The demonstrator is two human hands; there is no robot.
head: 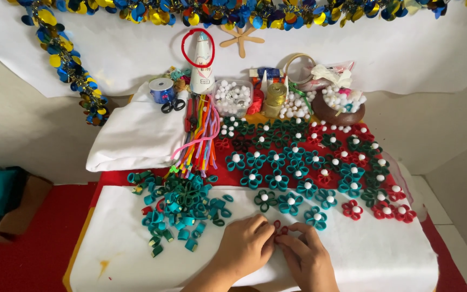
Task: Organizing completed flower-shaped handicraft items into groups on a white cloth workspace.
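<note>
My left hand (pixel 242 246) and my right hand (pixel 305 254) meet at the near edge of a white sheet (pixel 379 254), fingertips pinching small red felt loops (pixel 280 227) between them. A heap of teal and green felt loops (pixel 179 208) lies just left of my left hand. Finished felt flowers (pixel 309 167) in teal, green and red, each with a white pompom centre, spread in rows beyond my hands. Most of the red piece is hidden by my fingers.
At the back stand a white glue bottle (pixel 202 65), a blue ribbon spool (pixel 162 89), a clear tub of white pompoms (pixel 233 97), a gold thread spool (pixel 275 97) and a brown bowl (pixel 341 111). Coloured pipe cleaners (pixel 201 135) and folded white cloth (pixel 136 135) lie left. A sequin garland (pixel 66 59) hangs above.
</note>
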